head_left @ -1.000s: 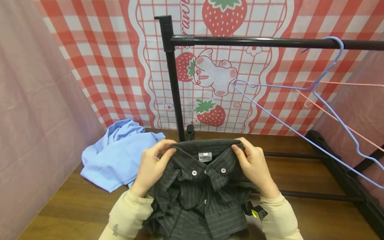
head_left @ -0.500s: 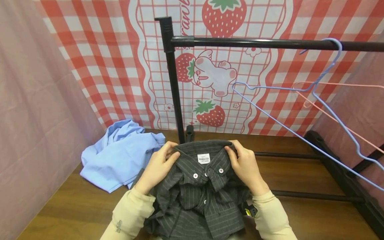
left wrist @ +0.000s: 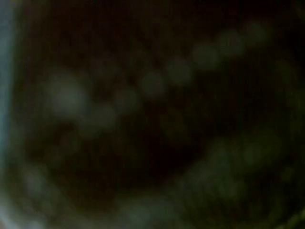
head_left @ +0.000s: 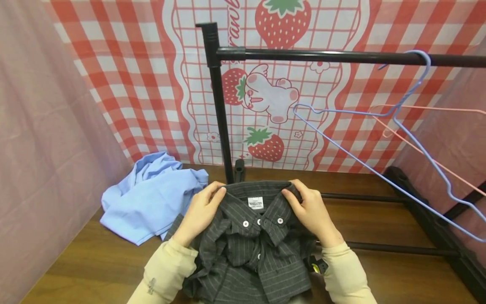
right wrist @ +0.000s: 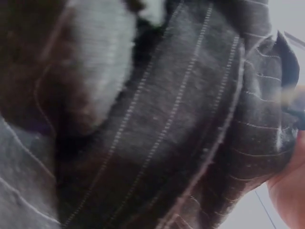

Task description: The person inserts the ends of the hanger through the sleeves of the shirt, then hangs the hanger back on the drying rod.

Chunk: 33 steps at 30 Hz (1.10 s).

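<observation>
A dark grey pinstriped shirt [head_left: 243, 249] with white buttons hangs between my hands, collar uppermost, a white label [head_left: 255, 203] showing inside the neck. My left hand [head_left: 200, 213] pinches the left end of the collar between thumb and fingers. At the other end my right hand [head_left: 312, 211] pinches the collar the same way. In the right wrist view the striped cloth [right wrist: 176, 114] fills most of the picture, with part of the right hand [right wrist: 288, 186] at the right edge. The left wrist view is too dark and blurred to make out more than cloth.
A crumpled light blue garment [head_left: 152, 198] lies on the wooden table [head_left: 83, 270] at left. Behind stands a black clothes rack [head_left: 322, 55]. From its bar hangs a blue hanger [head_left: 341, 157]; a pink hanger [head_left: 429, 155] is behind it. Checked cloth covers the back.
Both hands have come slightly closer together and a little lower, so the collar is less stretched. The label faces the head view more plainly. Both hands keep their grip.
</observation>
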Available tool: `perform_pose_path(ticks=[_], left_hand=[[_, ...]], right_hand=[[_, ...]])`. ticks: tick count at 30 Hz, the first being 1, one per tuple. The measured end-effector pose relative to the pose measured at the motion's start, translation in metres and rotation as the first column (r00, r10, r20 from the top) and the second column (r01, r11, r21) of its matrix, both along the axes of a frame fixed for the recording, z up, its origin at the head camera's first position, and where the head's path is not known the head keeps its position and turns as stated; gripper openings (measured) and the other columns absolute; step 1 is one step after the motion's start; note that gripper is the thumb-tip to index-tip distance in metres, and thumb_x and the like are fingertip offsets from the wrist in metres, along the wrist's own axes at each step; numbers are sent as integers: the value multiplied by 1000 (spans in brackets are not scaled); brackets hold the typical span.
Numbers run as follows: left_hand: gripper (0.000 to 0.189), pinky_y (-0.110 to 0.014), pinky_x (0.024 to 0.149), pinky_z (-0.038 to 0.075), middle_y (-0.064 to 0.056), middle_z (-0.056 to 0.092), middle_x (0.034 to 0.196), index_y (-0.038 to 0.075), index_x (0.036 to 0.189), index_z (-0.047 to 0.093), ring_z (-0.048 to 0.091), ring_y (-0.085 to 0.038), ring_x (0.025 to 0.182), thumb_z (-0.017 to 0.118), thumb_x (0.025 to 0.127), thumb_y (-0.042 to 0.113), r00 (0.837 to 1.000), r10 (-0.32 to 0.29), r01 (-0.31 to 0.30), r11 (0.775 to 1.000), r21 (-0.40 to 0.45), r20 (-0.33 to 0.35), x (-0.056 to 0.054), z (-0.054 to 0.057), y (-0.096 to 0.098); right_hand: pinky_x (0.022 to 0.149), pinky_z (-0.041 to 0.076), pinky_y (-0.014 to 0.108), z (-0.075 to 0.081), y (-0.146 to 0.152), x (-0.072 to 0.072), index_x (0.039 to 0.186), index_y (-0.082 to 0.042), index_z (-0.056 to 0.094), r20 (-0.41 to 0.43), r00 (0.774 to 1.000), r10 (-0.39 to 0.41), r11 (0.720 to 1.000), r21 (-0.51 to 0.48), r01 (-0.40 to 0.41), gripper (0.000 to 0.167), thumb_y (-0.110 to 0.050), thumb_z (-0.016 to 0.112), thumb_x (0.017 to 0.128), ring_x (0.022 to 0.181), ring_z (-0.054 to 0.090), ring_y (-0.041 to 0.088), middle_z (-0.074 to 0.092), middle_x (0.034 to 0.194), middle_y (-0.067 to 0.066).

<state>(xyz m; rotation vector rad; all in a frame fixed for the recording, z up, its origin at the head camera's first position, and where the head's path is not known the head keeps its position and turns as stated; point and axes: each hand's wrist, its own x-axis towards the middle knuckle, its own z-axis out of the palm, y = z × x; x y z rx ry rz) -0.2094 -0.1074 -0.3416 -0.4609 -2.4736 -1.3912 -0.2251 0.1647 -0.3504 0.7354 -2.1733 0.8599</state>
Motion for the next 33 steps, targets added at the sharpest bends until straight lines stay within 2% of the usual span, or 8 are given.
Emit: perform_pose_path(ticks=[8,14,18,22,24,27,29,33], left_hand=[[25,-25,60,42,5,60,73,21,103,64,49,-9,60,45,95,35,995,-3,1,1000,-18,-103,0,-1,1],[23,-26,64,45,6,67,86,23,106,63,56,-6,65,49,93,36,995,-37,35,999,-22,-94,1,-1,2],[22,-27,68,46,5,67,93,24,105,64,58,-7,70,50,92,36,994,-37,34,999,-25,-108,1,-1,1],[22,-27,68,46,3,67,97,24,105,64,57,-8,71,50,93,35,992,-32,28,999,-36,-125,1,-1,-1],[22,-27,67,45,3,67,97,24,105,64,56,-8,70,50,92,35,991,-32,27,999,-41,-128,1,0,-1],[22,-26,66,45,4,67,95,24,105,64,55,-8,68,50,92,36,991,-34,29,999,-42,-129,1,0,-1],[22,-25,64,44,6,67,91,24,105,64,54,-7,66,50,92,36,992,-37,32,999,-41,-123,1,1,0],[21,-25,62,43,9,66,84,25,105,64,53,-7,62,51,92,36,993,-43,39,999,-37,-112,2,2,1]], right_hand=[[52,39,19,4,5,1,95,-7,61,9,1000,-1,1000,-6,1,19,-6,69,78,55,43,3,57,65,-3],[58,43,16,6,10,0,93,-5,62,-62,997,-40,999,-37,38,28,-4,76,69,65,58,9,63,72,1],[63,43,19,14,14,2,97,-5,62,-88,994,-61,996,-74,55,26,-6,73,73,69,58,10,63,75,1],[68,42,22,29,17,7,93,-1,64,-188,973,-136,980,-169,104,15,-6,67,79,71,57,13,65,79,6],[68,41,22,39,20,8,88,1,65,-254,947,-198,964,-225,141,11,-8,63,81,71,58,18,65,78,11],[64,39,25,58,27,9,81,3,65,-341,885,-317,928,-302,216,17,-13,59,83,65,56,25,65,73,15],[62,37,34,73,32,7,78,4,64,-392,828,-402,897,-350,269,23,-17,57,83,63,54,30,62,69,17],[64,32,49,104,42,4,77,6,63,-457,689,-562,818,-430,383,30,-22,53,82,65,50,39,56,69,22]])
